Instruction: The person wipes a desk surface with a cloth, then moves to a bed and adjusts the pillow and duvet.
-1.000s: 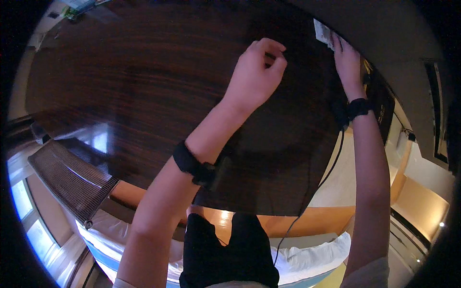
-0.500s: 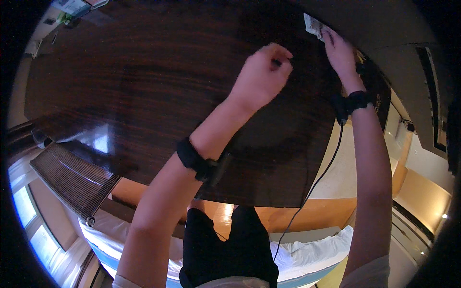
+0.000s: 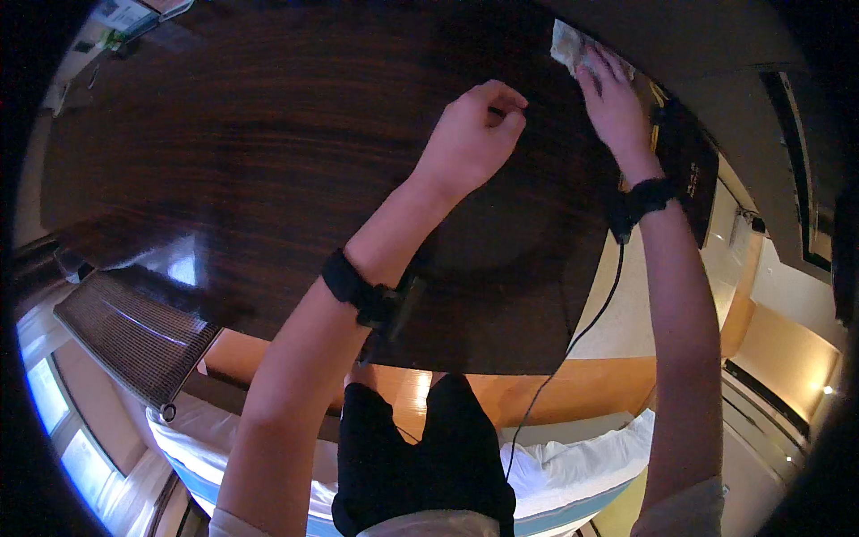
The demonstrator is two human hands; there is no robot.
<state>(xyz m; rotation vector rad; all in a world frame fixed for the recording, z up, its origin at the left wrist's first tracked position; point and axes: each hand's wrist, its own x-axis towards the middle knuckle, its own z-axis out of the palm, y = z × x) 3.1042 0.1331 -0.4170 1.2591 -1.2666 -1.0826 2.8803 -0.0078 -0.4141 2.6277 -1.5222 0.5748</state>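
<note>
My right hand [image 3: 615, 106] reaches to the far right of a dark, glossy wood-grain table [image 3: 268, 170]. Its fingers rest over a crumpled whitish cloth or tissue [image 3: 565, 46], which lies against the table's far edge and is partly covered by them. My left hand [image 3: 474, 130] is curled in a loose fist over the table, left of the cloth and nearer to me. A dark gap shows between its thumb and fingers, and I see nothing held there. Black bands circle both wrists, and a cable [image 3: 582, 336] runs down from the right one.
A dark item with gold-coloured marks [image 3: 693, 170] lies right of my right wrist. A woven-backed chair [image 3: 134, 336] stands at the table's near left. Papers and a small green thing [image 3: 112, 39] are at the far left. White bedding [image 3: 573, 465] lies behind my legs.
The view has shifted slightly. My right hand's fingers now lie flatter and more spread on the cloth. The left hand keeps its loose curl, a little further left in the picture.
</note>
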